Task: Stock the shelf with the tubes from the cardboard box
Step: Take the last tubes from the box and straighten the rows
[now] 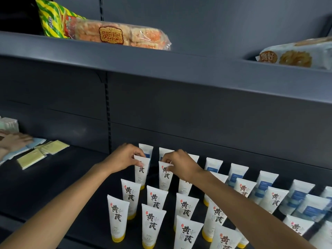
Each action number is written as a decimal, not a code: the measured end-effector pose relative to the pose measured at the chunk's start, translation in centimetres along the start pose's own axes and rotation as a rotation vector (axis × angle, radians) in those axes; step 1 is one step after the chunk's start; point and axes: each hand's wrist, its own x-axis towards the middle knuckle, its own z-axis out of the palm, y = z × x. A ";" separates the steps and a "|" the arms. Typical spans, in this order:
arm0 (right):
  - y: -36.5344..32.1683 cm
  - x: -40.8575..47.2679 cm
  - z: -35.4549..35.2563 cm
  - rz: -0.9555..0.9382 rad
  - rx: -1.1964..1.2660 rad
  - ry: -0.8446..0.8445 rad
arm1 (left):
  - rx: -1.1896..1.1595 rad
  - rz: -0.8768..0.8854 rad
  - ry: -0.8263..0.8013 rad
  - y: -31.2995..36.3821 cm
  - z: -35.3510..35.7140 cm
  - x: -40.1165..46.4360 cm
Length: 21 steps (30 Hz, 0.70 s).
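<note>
Several white tubes with yellow caps and black characters stand cap-down in rows on the dark shelf [75, 177]. My left hand [124, 157] pinches the flat top of one upright tube [141, 174] in the back of the left column. My right hand [181, 164] grips the top of the neighbouring tube [165, 177]. Behind and to the right stand several white tubes with blue labels [235, 175]. The cardboard box is out of sight.
Yellow flat packets [43, 151] and pale blue packs lie at the shelf's left, where another person's hand [12, 141] rests. The upper shelf [161, 63] carries snack bags [115, 35] and a cookie pack [294, 56]. Bare shelf lies left of the tubes.
</note>
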 end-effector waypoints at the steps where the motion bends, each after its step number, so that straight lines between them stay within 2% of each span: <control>1: 0.0 0.0 0.0 0.001 -0.005 0.000 | 0.001 0.002 -0.001 0.0 0.0 0.1; 7: -0.4 -0.4 0.2 -0.044 -0.064 0.060 | 0.047 0.048 0.003 -0.6 0.0 -0.9; 15: -1.6 -2.7 -0.9 -0.116 -0.179 0.144 | 0.299 0.230 0.223 0.8 -0.8 -3.7; 21: -2.4 -4.6 -1.9 -0.158 -0.229 0.198 | 0.393 0.280 0.344 1.7 -1.4 -5.7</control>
